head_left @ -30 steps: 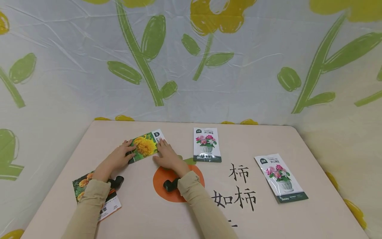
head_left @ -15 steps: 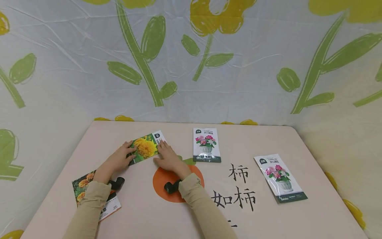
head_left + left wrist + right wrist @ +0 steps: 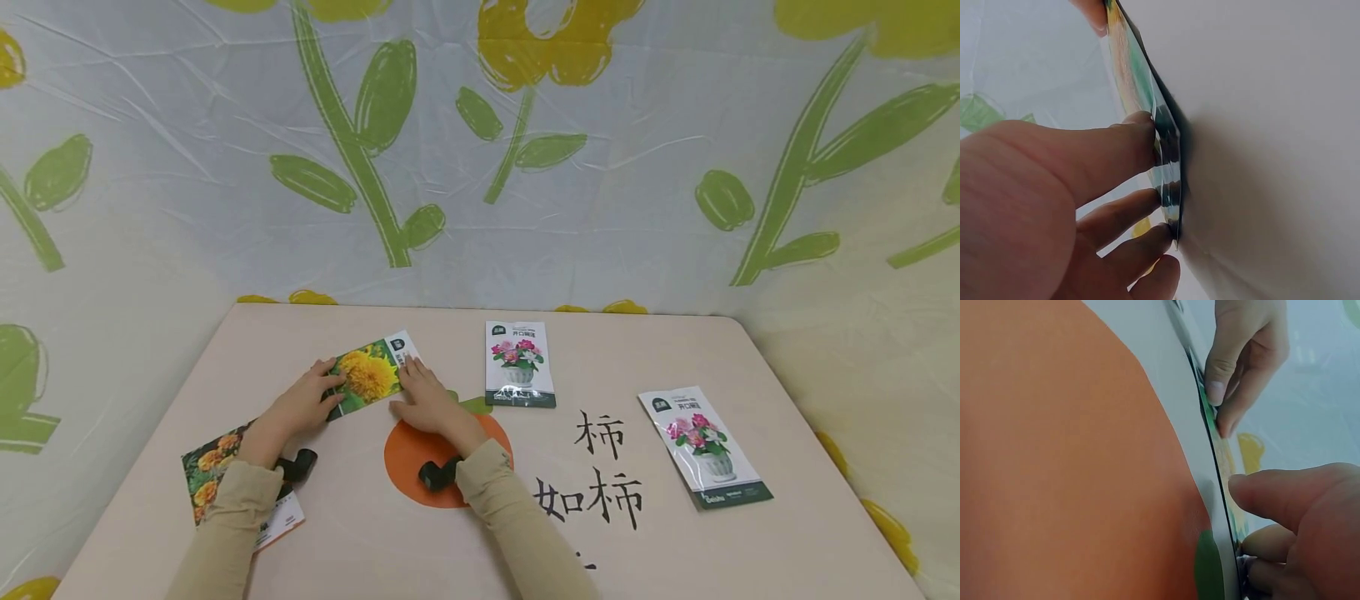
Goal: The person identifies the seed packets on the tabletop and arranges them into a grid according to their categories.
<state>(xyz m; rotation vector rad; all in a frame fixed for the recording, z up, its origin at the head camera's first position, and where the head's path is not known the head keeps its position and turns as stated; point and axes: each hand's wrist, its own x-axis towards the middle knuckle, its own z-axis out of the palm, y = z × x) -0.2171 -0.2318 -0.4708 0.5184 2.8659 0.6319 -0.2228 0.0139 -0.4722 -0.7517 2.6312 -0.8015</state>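
A seed packet with a yellow flower (image 3: 367, 375) lies aslant on the table, in the head view left of the middle. My left hand (image 3: 303, 402) rests its fingertips and thumb on the packet's left end. On the white right end lie the fingers of my right hand (image 3: 431, 400), its thumb held out towards me. In the left wrist view, the left thumb and fingertips (image 3: 1138, 140) touch the packet's glossy surface (image 3: 1141, 81) near its edge. The right wrist view shows both hands along the packet (image 3: 1213, 440), which lies nearly flat.
An orange-flower seed packet (image 3: 201, 479) lies partly under my left forearm. Two pink-flower packets, the upright one (image 3: 519, 367) and the tilted one (image 3: 705, 450), lie to the right. The tabletop (image 3: 600, 350) bears a printed persimmon (image 3: 401, 467) and black characters. A flowered cloth hangs behind.
The yellow-flower packet has slid slightly right and towards me, both hands moving with it. The other packets lie where they were.
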